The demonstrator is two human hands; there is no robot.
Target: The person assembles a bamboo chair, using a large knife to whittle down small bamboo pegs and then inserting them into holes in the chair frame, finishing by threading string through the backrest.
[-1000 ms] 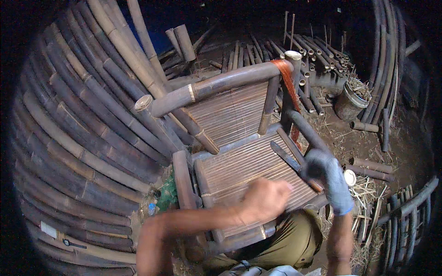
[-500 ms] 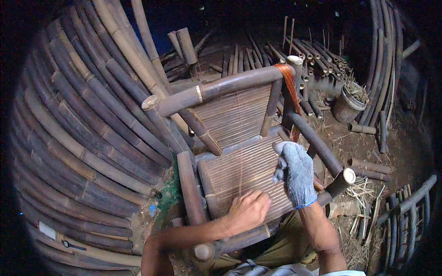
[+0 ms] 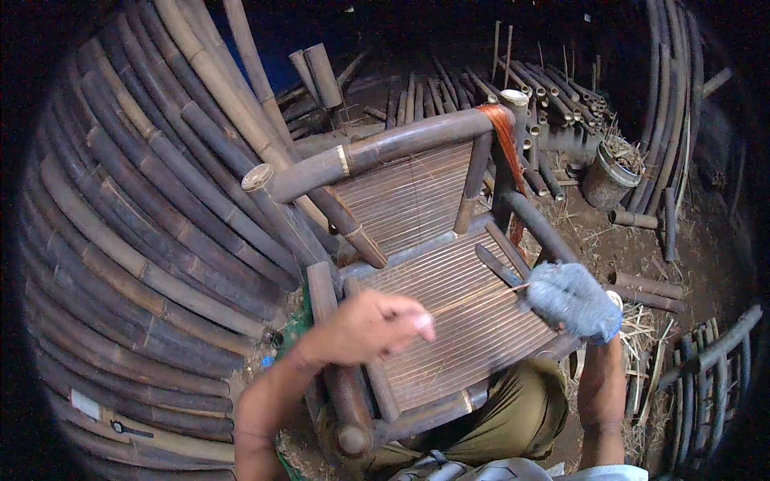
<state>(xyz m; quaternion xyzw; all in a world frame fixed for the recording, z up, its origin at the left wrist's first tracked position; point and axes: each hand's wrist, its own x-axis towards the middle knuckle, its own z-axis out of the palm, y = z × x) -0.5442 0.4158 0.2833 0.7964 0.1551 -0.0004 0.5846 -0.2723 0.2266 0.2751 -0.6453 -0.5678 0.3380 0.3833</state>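
Strand [image 3: 481, 297] now stretches straight over the chair [image 3: 413, 144] as I part left hand [image 3: 370, 325] and right hand [image 3: 571, 301], fingers pinching it.

Bamboo workshop — long poles [image 3: 160, 216] along one side, slatted bamboo chair [image 3: 409, 144], piled cut tubes [image 3: 553, 88], bucket [image 3: 607, 186] of shavings [image 3: 622, 154], littered brown floor [image 3: 573, 232]

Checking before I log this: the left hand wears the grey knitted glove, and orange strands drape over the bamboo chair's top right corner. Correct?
No. The head view shows the grey knitted glove on the right hand; the left hand is bare. Orange strands do drape over the bamboo chair's top right corner.
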